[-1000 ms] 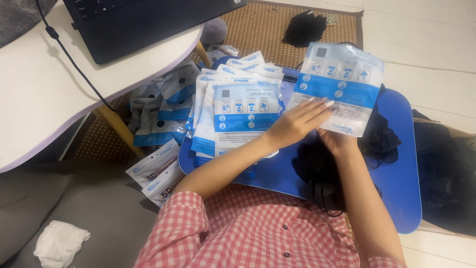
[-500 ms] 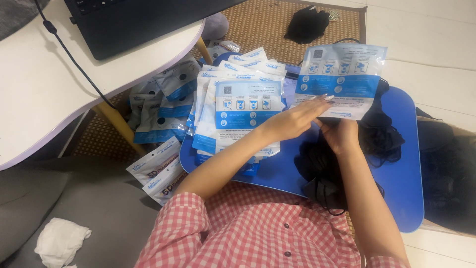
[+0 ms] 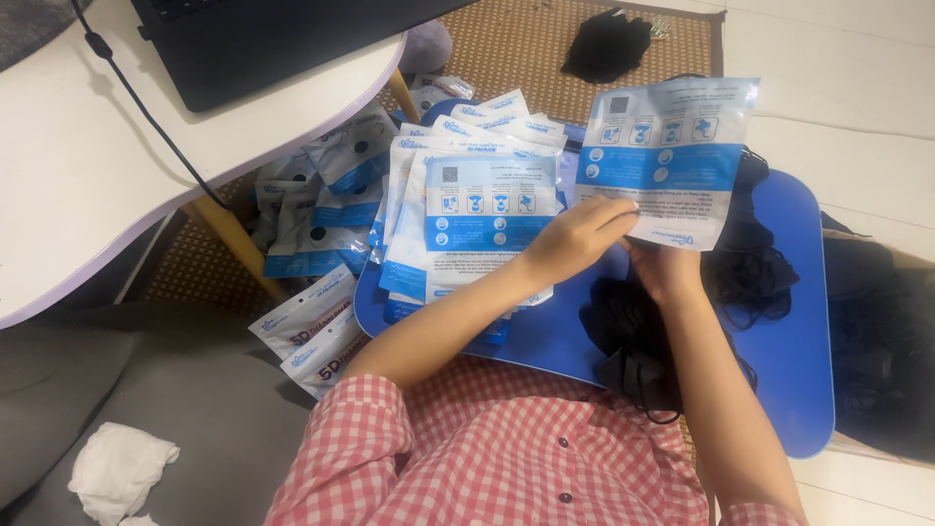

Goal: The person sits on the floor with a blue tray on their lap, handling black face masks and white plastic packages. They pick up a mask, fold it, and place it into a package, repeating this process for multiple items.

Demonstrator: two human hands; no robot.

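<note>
A blue lap tray (image 3: 779,321) rests over our knees on the floor, beside a white table (image 3: 78,195) carrying a laptop (image 3: 273,39). Our left hand (image 3: 577,239) pinches the lower edge of a blue-and-white mask pouch (image 3: 667,161), raised above the tray. Our right hand (image 3: 665,268) grips the same pouch from beneath. A stack of identical pouches (image 3: 477,214) lies just left; black masks (image 3: 633,336) sit beneath our wrists.

hands (image 3: 623,248): 2 | laptop (image 3: 263,39): 1 | blue tray (image 3: 799,321): 1 | white tissue (image 3: 119,469): 1
</note>
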